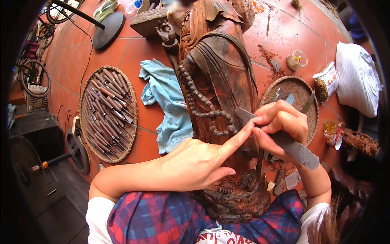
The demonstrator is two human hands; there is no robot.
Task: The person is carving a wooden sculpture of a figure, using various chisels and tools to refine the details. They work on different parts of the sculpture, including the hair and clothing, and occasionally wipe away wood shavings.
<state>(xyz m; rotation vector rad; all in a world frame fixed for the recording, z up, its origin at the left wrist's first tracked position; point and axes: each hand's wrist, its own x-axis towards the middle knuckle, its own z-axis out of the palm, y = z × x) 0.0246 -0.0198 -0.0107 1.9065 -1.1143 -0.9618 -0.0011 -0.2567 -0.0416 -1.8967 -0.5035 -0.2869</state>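
Observation:
A carved wooden statue (221,81) in draped robes, with a raised hand and a string of large beads, lies over my lap with its base toward me. My right hand (284,124) is closed on a flat grey metal scraper (298,151) with rounded ends, slanting over the statue's robe. My left hand (203,162) reaches across the statue, its index finger stretched out to the scraper near its upper end. The left thumb stands apart, while the other left fingers are mostly hidden. The robe under the fingertips is partly covered by my hands.
At left, a round woven tray (132,87) holds many wooden-handled carving tools. A light blue cloth (166,105) lies beside the statue. At right are another woven tray (290,83) with blades, a jar (296,60), a white sack (357,81) and wood shavings. A fan (26,160) stands far left.

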